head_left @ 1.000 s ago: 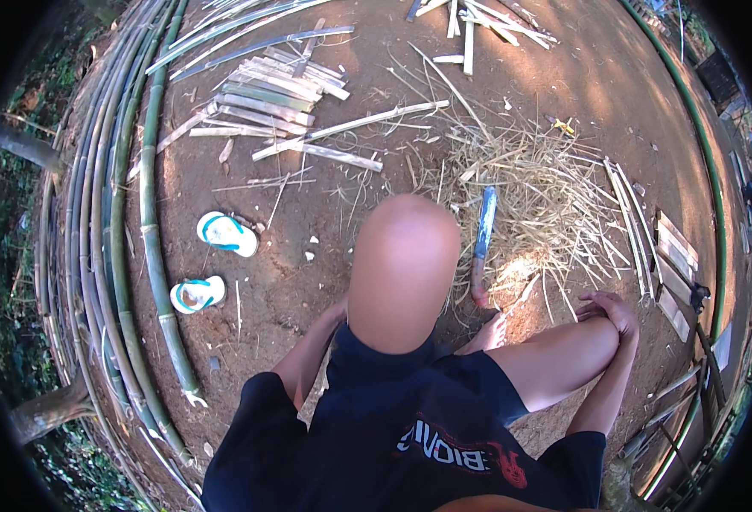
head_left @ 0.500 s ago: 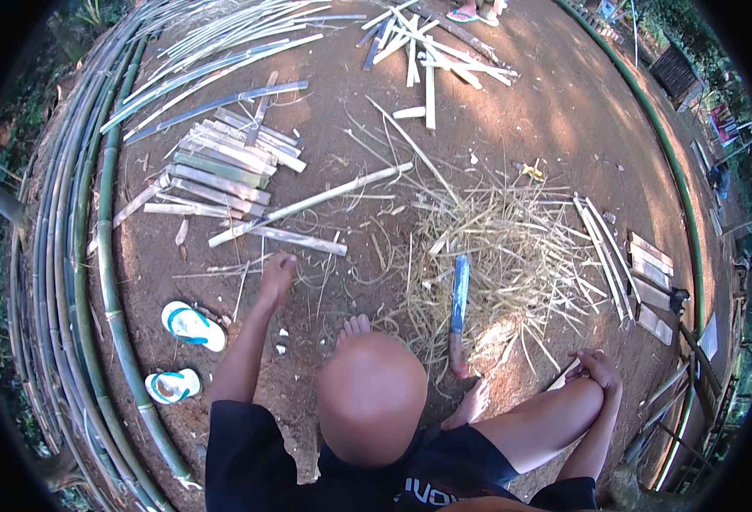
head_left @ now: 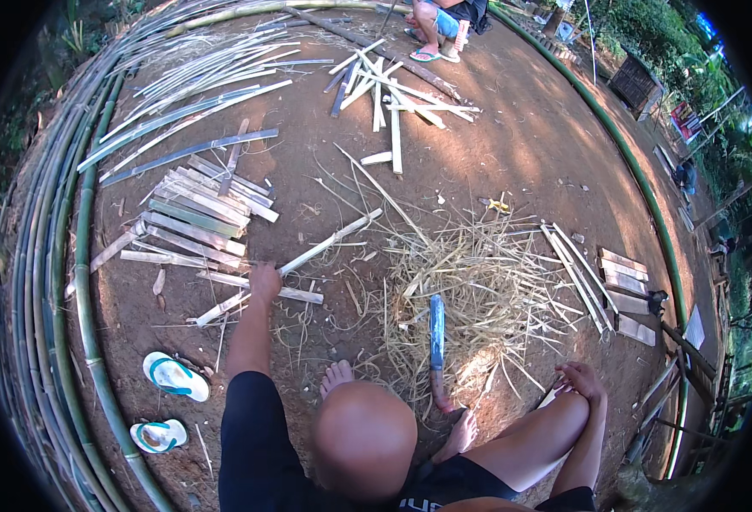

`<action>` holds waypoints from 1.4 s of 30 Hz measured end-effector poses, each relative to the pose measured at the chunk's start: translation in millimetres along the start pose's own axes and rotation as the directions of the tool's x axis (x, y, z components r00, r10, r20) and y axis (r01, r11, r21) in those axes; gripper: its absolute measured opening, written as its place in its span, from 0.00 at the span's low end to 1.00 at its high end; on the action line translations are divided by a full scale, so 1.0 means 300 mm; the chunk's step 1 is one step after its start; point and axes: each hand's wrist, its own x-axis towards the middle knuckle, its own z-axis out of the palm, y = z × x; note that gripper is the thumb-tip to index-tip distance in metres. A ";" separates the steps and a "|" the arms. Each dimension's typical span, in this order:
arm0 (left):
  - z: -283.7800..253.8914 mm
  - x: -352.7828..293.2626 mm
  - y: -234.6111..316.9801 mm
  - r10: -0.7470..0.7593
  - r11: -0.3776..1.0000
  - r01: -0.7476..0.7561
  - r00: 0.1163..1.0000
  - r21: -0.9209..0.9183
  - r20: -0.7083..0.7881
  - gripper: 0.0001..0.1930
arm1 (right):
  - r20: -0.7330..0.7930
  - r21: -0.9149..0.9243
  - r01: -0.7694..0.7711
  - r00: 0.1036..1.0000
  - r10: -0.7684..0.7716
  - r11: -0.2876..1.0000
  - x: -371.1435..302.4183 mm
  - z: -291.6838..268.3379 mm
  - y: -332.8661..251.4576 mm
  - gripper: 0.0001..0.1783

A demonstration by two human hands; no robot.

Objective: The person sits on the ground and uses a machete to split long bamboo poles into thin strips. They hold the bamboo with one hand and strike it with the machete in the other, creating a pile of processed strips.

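My left hand (head_left: 265, 282) reaches forward and is closed around a long pale bamboo stick (head_left: 333, 241), near its left part; the fingertips are hidden. A short bamboo slat (head_left: 301, 295) lies at that same spot, crossing the stick. My right hand (head_left: 581, 381) rests by my bent right knee, fingers curled. A narrow pale piece (head_left: 550, 398) shows beside those fingers; its kind is unclear. Between my feet and a heap of shavings (head_left: 495, 273) lies a long blue-grey, blade-like tool (head_left: 437, 328) with a brown handle.
Split slats (head_left: 192, 213) are piled at left, beyond white sandals (head_left: 175, 376). Long bamboo poles (head_left: 86, 307) line the left side. More strips (head_left: 384, 90) lie ahead, near a seated person (head_left: 444, 21). Thin sticks (head_left: 577, 273) and short slats (head_left: 628, 282) lie at right.
My left hand has moved forward onto the bamboo stick and closed on it. The stick's left end has shifted toward me. The view has tilted up, and my right hand stays by the knee.
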 end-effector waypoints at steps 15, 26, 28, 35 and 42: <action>-0.265 -0.290 0.064 0.071 0.870 -0.082 0.997 -0.486 -0.039 0.10 | -0.056 0.174 0.168 0.986 -0.160 0.970 -0.030 -0.004 0.056 0.23; -0.898 -0.477 0.380 0.499 0.355 0.072 0.828 -0.932 0.254 0.19 | -0.160 0.227 0.339 0.938 -0.309 0.913 -0.077 0.018 0.020 0.20; -0.974 -0.478 0.435 0.524 0.332 0.084 0.812 -0.940 0.258 0.21 | -0.170 0.196 0.356 0.930 -0.326 0.914 -0.091 0.025 0.004 0.20; -1.075 -0.490 0.617 0.643 0.305 -0.036 0.745 -0.952 0.178 0.21 | -0.185 0.173 0.373 0.921 -0.342 0.912 -0.127 0.027 -0.015 0.19; -1.018 -0.586 0.820 0.538 0.843 -0.520 0.819 0.138 -0.200 0.12 | -0.169 -0.266 0.492 0.823 -0.543 0.829 -0.170 0.053 -0.117 0.20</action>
